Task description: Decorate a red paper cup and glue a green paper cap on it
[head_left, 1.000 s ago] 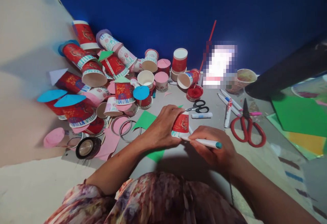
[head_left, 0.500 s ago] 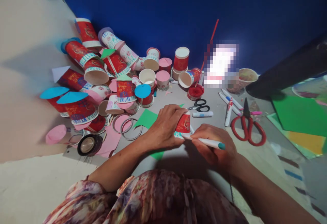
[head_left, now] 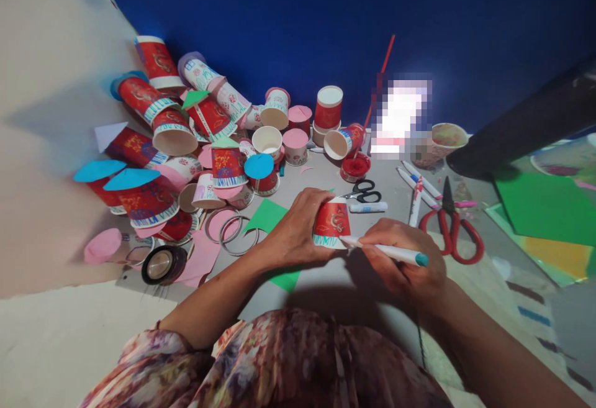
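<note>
My left hand (head_left: 302,228) is closed around a red and white paper cup (head_left: 332,218), gripping it from its left side. Teal zigzag strokes run along the cup's white lower band. In my right hand (head_left: 404,258) is a white marker pen (head_left: 388,250) with a teal end; its tip is at the band's right part. Whether the tip touches the paper I cannot tell. Just beyond the cup lie small black-handled scissors (head_left: 365,191) and a capped white marker (head_left: 367,208). A green paper sheet (head_left: 267,214) lies partly under my left forearm.
Many decorated paper cups (head_left: 144,194) are piled at the left. A black tape roll (head_left: 162,264) and metal rings (head_left: 239,235) lie nearer. Red-handled scissors (head_left: 451,234), several markers and green sheets (head_left: 542,206) are at the right. A red paint pot (head_left: 355,167) holds a brush.
My right hand and the marker have shifted right and slightly down. The cup has turned in my left hand, so more of its printed face and teal strokes show.
</note>
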